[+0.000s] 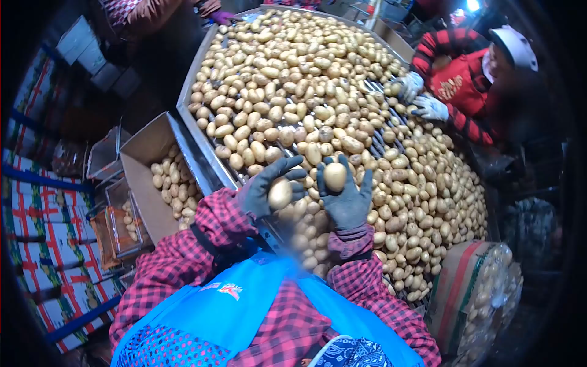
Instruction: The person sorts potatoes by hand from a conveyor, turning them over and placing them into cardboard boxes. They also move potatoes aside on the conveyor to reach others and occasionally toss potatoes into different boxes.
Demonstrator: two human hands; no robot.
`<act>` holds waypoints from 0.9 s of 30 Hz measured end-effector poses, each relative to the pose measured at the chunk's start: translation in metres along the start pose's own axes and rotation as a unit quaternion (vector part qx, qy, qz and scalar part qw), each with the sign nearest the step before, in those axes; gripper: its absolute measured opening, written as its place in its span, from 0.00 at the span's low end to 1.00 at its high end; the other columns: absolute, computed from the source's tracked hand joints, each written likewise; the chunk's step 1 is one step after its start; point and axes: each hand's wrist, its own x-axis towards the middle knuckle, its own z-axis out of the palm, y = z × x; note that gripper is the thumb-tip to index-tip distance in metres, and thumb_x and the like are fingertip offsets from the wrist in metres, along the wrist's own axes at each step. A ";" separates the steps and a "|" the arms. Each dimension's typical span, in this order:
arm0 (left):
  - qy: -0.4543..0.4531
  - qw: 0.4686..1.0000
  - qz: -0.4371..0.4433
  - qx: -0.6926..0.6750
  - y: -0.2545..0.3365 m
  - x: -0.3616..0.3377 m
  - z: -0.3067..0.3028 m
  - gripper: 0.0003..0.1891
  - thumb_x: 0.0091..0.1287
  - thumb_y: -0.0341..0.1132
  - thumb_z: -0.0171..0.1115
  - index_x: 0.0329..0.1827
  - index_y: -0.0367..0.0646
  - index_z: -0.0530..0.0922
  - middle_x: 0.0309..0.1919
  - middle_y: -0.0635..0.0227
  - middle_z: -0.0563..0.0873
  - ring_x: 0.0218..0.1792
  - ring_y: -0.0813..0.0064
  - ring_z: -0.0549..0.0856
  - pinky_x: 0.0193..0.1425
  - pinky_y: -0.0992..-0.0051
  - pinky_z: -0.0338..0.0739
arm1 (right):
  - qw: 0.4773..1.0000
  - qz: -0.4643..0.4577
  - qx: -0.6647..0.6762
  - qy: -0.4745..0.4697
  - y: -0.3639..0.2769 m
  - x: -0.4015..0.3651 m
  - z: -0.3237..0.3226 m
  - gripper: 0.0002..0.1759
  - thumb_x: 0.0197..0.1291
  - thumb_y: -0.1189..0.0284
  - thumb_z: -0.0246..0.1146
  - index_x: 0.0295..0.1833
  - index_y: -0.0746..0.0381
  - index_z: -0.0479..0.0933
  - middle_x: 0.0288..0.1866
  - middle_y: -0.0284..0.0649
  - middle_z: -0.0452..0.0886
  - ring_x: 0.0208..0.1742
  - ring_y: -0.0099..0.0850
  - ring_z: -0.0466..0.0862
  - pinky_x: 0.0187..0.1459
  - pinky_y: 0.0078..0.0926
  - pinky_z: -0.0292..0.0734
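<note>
A heap of potatoes is covering a metal sorting table, with a co-worker in red plaid and white gloves reaching into it at the far right. At the left, a cardboard box is holding more potatoes beside stacked printed cartons. A bulging sack is standing at the near right.

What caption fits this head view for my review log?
Gloved left hand grips one potato, right hand a second potato, above the loaded sorting table, cardboard box alongside.
</note>
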 end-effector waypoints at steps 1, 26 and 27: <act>0.015 0.997 -0.005 0.069 0.000 -0.005 0.000 0.27 0.76 0.45 0.52 0.75 0.49 0.62 0.57 0.64 0.77 0.52 0.71 0.80 0.57 0.67 0.79 | 0.992 0.028 0.123 -0.007 -0.005 -0.004 -0.001 0.33 0.69 0.47 0.50 0.70 0.58 0.67 0.71 0.33 0.70 0.69 0.28 0.72 0.73 0.46 0.56; 0.375 0.889 0.263 0.006 0.050 -0.226 -0.163 0.26 0.72 0.58 0.51 0.63 0.48 0.72 0.38 0.65 0.80 0.30 0.70 0.81 0.33 0.70 0.79 | 0.922 0.139 0.271 -0.239 -0.011 -0.064 0.083 0.30 0.77 0.54 0.41 0.72 0.64 0.64 0.65 0.44 0.75 0.64 0.38 0.77 0.65 0.41 0.72; 0.405 0.878 0.256 -0.009 0.045 -0.243 -0.175 0.28 0.73 0.60 0.50 0.66 0.49 0.70 0.39 0.63 0.80 0.32 0.68 0.81 0.34 0.68 0.79 | 0.903 0.164 0.319 -0.238 -0.026 -0.066 0.086 0.31 0.77 0.52 0.41 0.72 0.64 0.64 0.65 0.43 0.75 0.63 0.37 0.77 0.65 0.40 0.72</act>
